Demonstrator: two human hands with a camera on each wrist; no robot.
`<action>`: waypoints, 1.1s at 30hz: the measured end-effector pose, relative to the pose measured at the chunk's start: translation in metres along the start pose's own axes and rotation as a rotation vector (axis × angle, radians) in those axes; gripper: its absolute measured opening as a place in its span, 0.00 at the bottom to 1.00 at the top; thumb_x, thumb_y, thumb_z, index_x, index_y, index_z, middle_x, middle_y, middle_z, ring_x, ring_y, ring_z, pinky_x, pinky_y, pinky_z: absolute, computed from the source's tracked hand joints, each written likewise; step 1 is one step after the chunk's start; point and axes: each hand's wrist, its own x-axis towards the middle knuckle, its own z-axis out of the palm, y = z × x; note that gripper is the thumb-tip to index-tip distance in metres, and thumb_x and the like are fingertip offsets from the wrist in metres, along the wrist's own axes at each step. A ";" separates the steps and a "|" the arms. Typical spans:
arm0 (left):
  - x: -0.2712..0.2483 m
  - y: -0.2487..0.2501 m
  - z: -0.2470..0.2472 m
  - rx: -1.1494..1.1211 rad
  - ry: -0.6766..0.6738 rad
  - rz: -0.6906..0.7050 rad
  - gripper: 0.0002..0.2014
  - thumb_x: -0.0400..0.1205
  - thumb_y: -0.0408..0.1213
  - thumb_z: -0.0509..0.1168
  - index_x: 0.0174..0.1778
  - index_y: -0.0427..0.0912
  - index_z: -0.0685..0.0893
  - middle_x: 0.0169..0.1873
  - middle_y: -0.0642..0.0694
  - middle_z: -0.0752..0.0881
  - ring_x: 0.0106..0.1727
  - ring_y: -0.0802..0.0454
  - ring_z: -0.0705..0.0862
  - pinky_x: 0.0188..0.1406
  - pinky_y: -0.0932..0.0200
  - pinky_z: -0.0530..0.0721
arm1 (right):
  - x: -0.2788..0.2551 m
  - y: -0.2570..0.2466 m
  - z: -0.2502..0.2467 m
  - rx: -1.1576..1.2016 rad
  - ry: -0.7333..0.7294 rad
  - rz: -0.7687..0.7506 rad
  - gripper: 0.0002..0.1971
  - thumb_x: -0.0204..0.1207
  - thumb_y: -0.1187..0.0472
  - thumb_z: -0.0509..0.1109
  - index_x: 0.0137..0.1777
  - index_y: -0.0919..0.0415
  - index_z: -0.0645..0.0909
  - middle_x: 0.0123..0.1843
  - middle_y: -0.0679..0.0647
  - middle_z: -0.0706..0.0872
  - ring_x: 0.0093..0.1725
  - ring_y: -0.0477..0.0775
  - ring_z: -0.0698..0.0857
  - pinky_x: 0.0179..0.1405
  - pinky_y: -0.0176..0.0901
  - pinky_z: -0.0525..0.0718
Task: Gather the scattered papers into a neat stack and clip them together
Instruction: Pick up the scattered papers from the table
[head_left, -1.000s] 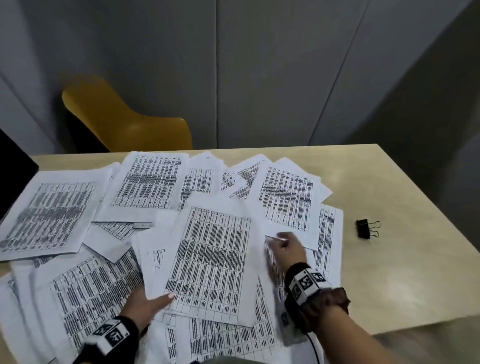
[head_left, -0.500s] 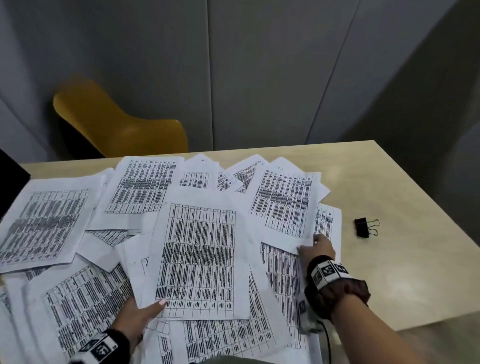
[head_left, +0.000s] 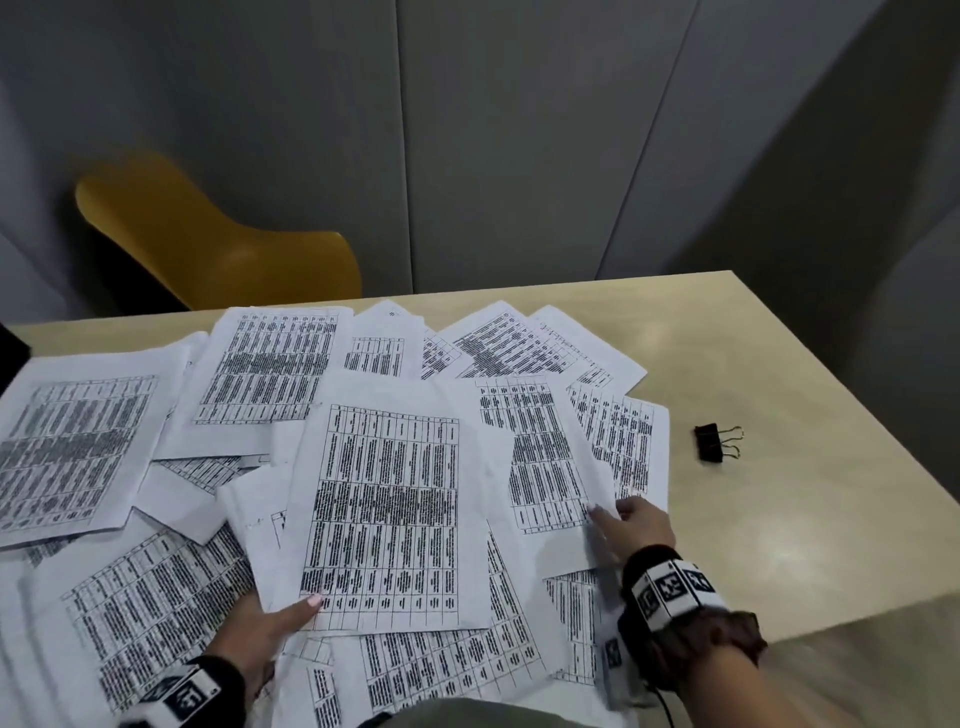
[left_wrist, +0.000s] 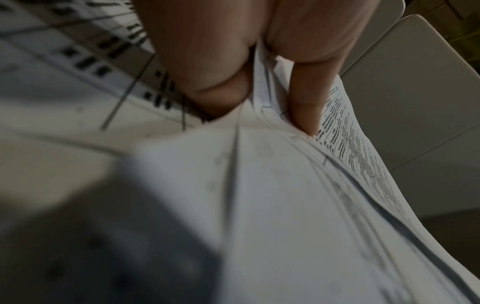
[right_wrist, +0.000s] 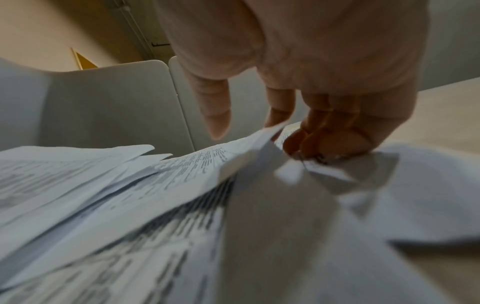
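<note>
The task is judged to be at an early stage. A small bundle of sheets (head_left: 387, 514) is held by the left hand (head_left: 265, 631) near the middle of the counter (head_left: 810, 519); in the left wrist view several sheet edges are seen pinched between thumb and fingers (left_wrist: 303, 111). Most of the papers (head_left: 78, 441) are spread loose and overlapping across the left, far and near parts of the counter, so little has been squared up yet. At the right edge of the spread, a single sheet (head_left: 550, 457) is being grasped at its near corner by the right hand (head_left: 641, 522), with the corner lifted between curled fingers and thumb. The binder clip (head_left: 714, 442) lies untouched on bare counter, well apart to the right of the papers. Left to do, as judged: the remaining sheets are to be collected, the edges aligned, and the clip fetched and applied.
</note>
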 end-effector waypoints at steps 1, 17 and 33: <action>0.000 -0.001 0.000 0.001 0.004 0.007 0.13 0.76 0.23 0.67 0.56 0.31 0.79 0.49 0.34 0.85 0.52 0.40 0.81 0.58 0.51 0.73 | 0.001 -0.003 -0.001 -0.044 0.024 0.017 0.23 0.69 0.44 0.72 0.59 0.58 0.80 0.64 0.64 0.79 0.64 0.65 0.77 0.65 0.52 0.77; 0.005 -0.008 -0.001 0.041 0.027 0.002 0.17 0.75 0.25 0.69 0.60 0.29 0.79 0.54 0.32 0.85 0.54 0.39 0.82 0.60 0.49 0.74 | -0.016 0.005 0.009 0.328 -0.129 0.073 0.19 0.63 0.64 0.81 0.48 0.68 0.76 0.42 0.61 0.86 0.44 0.63 0.87 0.50 0.55 0.87; 0.003 -0.007 0.003 0.015 0.021 0.030 0.11 0.75 0.23 0.68 0.54 0.34 0.82 0.44 0.40 0.87 0.49 0.42 0.83 0.56 0.51 0.75 | -0.026 0.015 -0.029 0.279 0.293 -0.211 0.05 0.76 0.67 0.66 0.46 0.63 0.83 0.34 0.62 0.82 0.38 0.64 0.81 0.42 0.47 0.79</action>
